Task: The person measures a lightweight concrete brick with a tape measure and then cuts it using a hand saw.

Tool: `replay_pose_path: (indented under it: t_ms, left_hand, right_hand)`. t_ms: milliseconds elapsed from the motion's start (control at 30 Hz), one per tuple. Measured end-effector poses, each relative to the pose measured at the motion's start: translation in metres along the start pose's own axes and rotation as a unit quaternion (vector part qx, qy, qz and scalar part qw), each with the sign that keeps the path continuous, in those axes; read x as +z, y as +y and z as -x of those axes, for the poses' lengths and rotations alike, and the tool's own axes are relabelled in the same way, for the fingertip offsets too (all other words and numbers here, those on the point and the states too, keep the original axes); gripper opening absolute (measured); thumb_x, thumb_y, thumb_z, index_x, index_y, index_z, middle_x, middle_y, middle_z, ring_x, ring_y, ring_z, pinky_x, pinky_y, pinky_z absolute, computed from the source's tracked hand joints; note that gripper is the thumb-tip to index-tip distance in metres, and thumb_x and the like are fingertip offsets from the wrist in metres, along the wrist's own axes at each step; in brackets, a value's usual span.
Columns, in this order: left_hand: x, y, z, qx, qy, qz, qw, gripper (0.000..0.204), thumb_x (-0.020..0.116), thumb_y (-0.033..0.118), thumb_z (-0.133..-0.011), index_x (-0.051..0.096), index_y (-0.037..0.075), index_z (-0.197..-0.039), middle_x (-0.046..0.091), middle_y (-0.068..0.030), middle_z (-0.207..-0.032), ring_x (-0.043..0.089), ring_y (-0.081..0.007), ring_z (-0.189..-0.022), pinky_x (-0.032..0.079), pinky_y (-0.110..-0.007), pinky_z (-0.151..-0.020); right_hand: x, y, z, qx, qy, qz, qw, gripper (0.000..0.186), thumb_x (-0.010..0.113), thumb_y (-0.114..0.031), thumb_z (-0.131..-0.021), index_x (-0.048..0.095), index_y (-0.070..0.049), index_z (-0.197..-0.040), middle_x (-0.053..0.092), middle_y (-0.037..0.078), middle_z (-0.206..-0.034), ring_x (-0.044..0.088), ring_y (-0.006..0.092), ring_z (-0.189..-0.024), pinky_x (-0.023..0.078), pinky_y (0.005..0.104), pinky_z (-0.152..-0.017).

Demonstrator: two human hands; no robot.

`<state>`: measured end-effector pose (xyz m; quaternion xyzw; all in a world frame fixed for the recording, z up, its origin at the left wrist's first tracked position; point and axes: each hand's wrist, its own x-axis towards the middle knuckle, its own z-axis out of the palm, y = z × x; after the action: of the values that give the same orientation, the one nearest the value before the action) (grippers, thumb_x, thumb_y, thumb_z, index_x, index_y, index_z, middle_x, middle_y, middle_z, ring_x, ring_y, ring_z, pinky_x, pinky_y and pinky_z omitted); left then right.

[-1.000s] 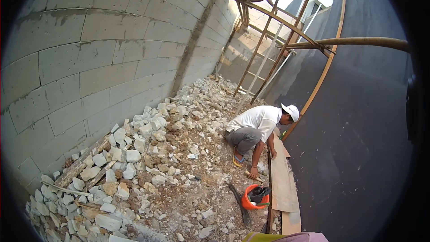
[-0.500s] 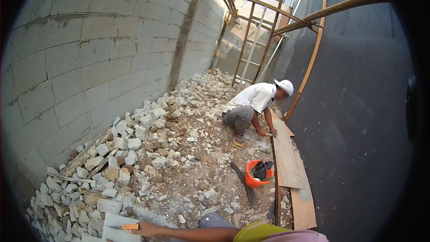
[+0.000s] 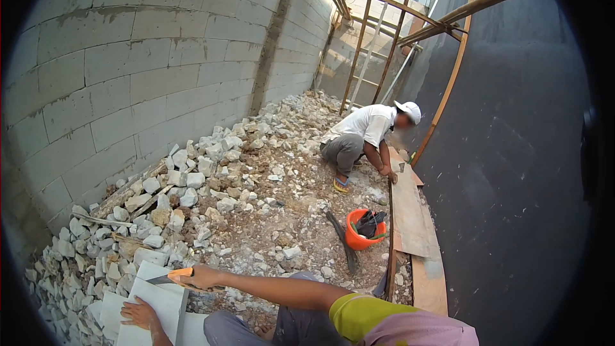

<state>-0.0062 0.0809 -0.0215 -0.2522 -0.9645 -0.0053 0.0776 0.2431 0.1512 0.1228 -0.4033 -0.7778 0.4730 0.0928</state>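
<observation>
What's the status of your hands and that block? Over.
Right hand grips orange-handled saw, blade over pale block. Left hand spread on block. Loose rubble close by.

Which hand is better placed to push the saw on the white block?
Probably the right hand: it grips the orange-handled handsaw, whose blade reaches over the white block. The left hand lies spread on that block, seemingly better placed to steady it.

1 orange-handled saw (image 3: 173, 276) points left over 1 pale, flat-faced block (image 3: 164, 300)
</observation>
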Motion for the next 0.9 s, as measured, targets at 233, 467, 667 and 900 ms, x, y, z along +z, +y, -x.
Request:
replay_pose_path:
  t_ms: [233,467,667,900]
  left_hand:
    - [0.006,-0.002,-0.003,0.006,0.023,-0.012,1.0,0.056,0.036,0.053,-0.101,0.052,0.007,-0.128,0.057,-0.0099,-0.12,0.048,-0.0271,-0.123,0.025,-0.062,-0.11]
    - [-0.003,0.007,0.004,0.038,0.006,-0.026,0.999,0.053,0.037,0.057,-0.099,0.053,0.009,-0.114,0.055,-0.0084,-0.106,0.052,-0.0277,-0.114,0.031,-0.066,-0.105]
    - [0.021,-0.002,-0.007,0.016,0.04,-0.011,0.999,0.057,0.038,0.059,-0.098,0.052,0.006,-0.111,0.054,-0.0112,-0.107,0.051,-0.0298,-0.115,0.027,-0.07,-0.105]
    - [0.001,0.023,-0.013,0.017,0.049,0.067,0.996,0.056,0.047,0.053,-0.094,0.053,0.002,-0.115,0.053,-0.0166,-0.119,0.04,-0.0328,-0.127,0.012,-0.068,-0.113]
  right_hand:
    - [-0.006,-0.027,-0.006,0.031,0.011,-0.008,0.999,0.05,0.05,-0.061,-0.095,0.069,-0.016,-0.1,0.06,0.005,-0.06,0.055,0.0156,-0.048,0.047,0.0322,-0.052]
    - [-0.006,-0.027,-0.015,0.047,-0.025,-0.051,0.997,0.06,0.05,-0.06,-0.096,0.065,-0.002,-0.097,0.054,0.005,-0.052,0.051,0.0172,-0.035,0.043,0.0308,-0.037]
    - [-0.025,-0.023,0.023,0.006,-0.065,-0.181,0.981,0.075,0.047,-0.065,-0.095,0.058,0.007,-0.113,0.065,0.018,-0.082,0.063,0.0211,-0.059,0.051,0.0354,-0.055]
    - [-0.005,-0.008,-0.007,0.037,0.038,-0.075,0.996,0.043,0.064,-0.039,-0.093,0.067,0.004,-0.092,0.066,0.023,-0.073,0.064,0.0422,-0.069,0.049,0.0455,-0.064]
